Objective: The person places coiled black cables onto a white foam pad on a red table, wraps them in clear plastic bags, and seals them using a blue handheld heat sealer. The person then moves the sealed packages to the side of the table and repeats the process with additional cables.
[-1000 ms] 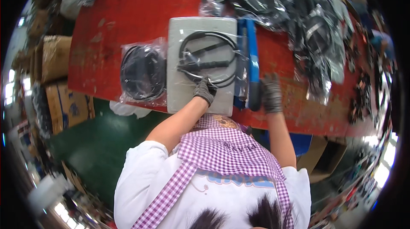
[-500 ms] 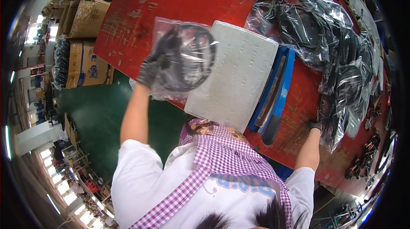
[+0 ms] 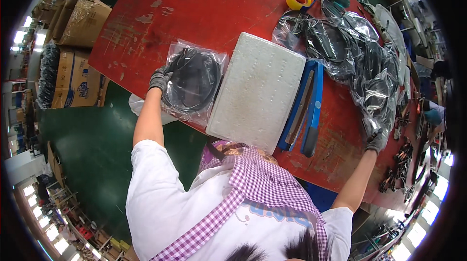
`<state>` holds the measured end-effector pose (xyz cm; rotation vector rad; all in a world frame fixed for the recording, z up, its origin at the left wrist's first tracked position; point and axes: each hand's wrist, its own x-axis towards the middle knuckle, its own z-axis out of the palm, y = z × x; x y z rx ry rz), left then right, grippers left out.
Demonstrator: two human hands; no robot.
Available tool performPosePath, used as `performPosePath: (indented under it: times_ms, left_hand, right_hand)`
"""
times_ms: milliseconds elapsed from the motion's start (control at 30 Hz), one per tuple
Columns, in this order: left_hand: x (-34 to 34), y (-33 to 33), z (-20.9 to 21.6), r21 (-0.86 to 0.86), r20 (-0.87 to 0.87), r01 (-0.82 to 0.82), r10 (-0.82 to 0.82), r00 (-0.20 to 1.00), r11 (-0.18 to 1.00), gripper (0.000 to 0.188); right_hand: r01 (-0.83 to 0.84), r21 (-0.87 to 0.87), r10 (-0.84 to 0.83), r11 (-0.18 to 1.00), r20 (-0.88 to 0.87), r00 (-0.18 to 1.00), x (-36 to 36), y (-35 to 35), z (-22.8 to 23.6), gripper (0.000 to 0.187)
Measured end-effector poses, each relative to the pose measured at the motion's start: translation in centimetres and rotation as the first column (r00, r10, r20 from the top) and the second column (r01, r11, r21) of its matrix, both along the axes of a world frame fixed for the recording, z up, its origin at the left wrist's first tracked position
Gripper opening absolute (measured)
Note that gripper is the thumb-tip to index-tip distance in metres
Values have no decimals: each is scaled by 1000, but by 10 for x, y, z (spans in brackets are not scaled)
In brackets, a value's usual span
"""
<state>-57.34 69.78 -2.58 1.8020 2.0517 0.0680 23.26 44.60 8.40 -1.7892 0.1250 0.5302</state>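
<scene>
A clear plastic bag with a coiled black cable (image 3: 194, 78) lies flat on the red table, left of a pale foam board (image 3: 258, 88). My left hand (image 3: 159, 78), in a grey glove, grips the bag's left edge; its fingertips are partly hidden by the plastic. On the right, a pile of similar bagged black cables (image 3: 333, 42) curves along the table. At the near end of this pile, my right hand (image 3: 375, 141), also gloved, has its fingers closed on the lower corner of a bagged cable (image 3: 379, 96).
Right beside the foam board is a blue bag sealer (image 3: 304, 110) with a dark handle. Rolls of yellow tape (image 3: 297, 0) stand at the far right of the table (image 3: 209, 3). Small dark parts (image 3: 401, 163) lie by the right edge. Cardboard boxes (image 3: 78, 78) stand off the left side.
My left hand has lowered the bagged cable from above the board's left edge onto the table. My right hand has moved outward to the right and taken hold of a bag in the pile.
</scene>
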Motion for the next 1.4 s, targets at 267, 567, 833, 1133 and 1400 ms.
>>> performPosePath:
  times_ms: [267,567,833,1133,1400]
  left_hand:
    - [-26,-6,-32,161,11,48,-50,999,986,45]
    - [201,-110,112,-406,639,748,748,-178,525,74]
    - [182,-106,11,-587,804,333,480,352,738,33]
    - [254,-99,-17,-554,832,291,532,157,780,27]
    - [279,-67,-32,-469,879,119,450,156,875,22]
  right_hand:
    - [-354,443,269,824,244,932,-104,-2,187,15]
    - [-416,836,860,357,-120,496,-293,-32,200,17]
    - [-836,-29,748,548,-430,505,-347,-66,43,24]
    - [-729,-41,673,683,-351,650,-301,-87,-17,18]
    - [-748,-248,774,616,12,634,-248,-45,-56,33]
